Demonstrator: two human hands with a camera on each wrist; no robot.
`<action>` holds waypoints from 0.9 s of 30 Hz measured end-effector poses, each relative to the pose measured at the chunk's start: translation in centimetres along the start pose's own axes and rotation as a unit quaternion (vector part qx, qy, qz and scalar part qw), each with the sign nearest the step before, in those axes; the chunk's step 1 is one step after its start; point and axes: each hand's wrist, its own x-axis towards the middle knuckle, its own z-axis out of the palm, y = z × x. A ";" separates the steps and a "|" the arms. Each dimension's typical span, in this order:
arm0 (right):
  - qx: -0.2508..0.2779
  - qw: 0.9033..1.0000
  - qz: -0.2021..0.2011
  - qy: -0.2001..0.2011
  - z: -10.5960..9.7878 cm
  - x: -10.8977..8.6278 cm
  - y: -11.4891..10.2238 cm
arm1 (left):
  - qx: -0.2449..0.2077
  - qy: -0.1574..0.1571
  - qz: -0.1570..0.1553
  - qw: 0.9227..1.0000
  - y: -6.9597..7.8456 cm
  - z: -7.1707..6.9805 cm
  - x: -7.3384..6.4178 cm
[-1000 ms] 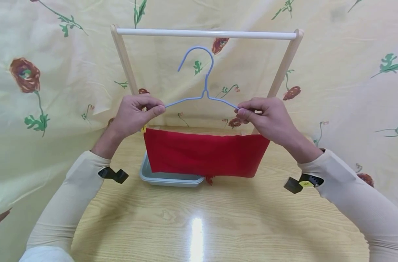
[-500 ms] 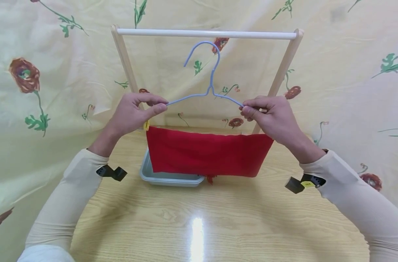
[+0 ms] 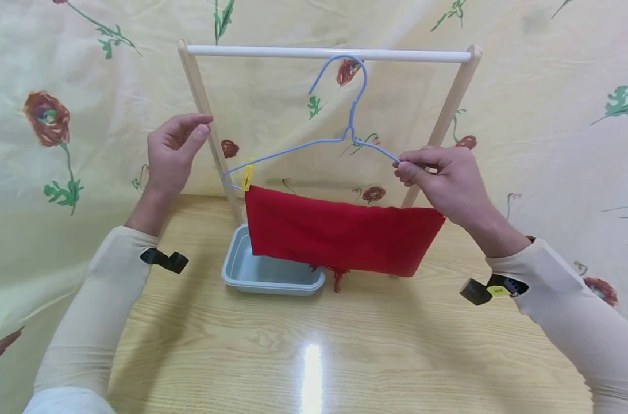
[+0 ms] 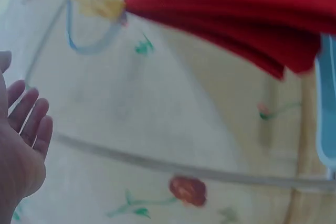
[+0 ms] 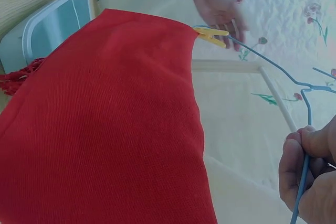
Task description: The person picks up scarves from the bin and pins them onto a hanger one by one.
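A blue wire hanger (image 3: pixel 351 118) is held up in the head view, its hook overlapping the rack's white bar. My right hand (image 3: pixel 450 181) pinches the hanger's right arm between thumb and fingers. Off to the left, my left hand (image 3: pixel 171 149) holds nothing, fingers loosely extended, apart from the hanger's left end. From the hanger hangs a folded red scarf (image 3: pixel 339 236), with fringe (image 3: pixel 338 279) showing below it. A yellow clothespin (image 3: pixel 247 178) grips the scarf's left corner at the hanger; the right wrist view shows this clothespin (image 5: pixel 212 36) too. My right hand hides the scarf's other top corner.
A wooden rack with a white top bar (image 3: pixel 272 52) stands behind the hanger, its posts (image 3: pixel 450 103) on both sides. A light blue basin (image 3: pixel 272 289) sits on the wood-grain table (image 3: pixel 231 345), partly behind the scarf. Flowered cloth (image 3: pixel 86 190) covers the background.
My left hand has let go of the hanger's left arm and moved left and up. My right hand has shifted the hanger rightward and up, its hook now reaching the bar in view.
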 end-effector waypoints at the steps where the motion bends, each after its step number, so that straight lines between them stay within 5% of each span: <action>1: -0.002 1.000 0.001 0.001 -0.1 0.0 0.0 | 0.004 0.015 -0.014 1.000 -0.5 -0.2 0.1; 5: -0.009 1.000 0.001 0.003 -0.3 -0.2 0.0 | 0.042 0.061 -0.053 0.996 -2.5 -1.1 0.0; 8: -0.013 1.000 0.003 0.007 -0.6 -0.3 0.0 | 0.063 0.067 -0.080 0.993 -4.0 -1.7 -0.3; 18: -0.012 1.000 0.008 0.020 -1.5 -0.8 0.0 | 0.136 -0.022 -0.164 0.977 -8.8 -2.8 -2.2; 27: -0.019 0.999 0.008 0.029 -2.0 -1.3 0.4 | 0.151 -0.088 -0.229 0.958 -10.8 -3.1 -3.8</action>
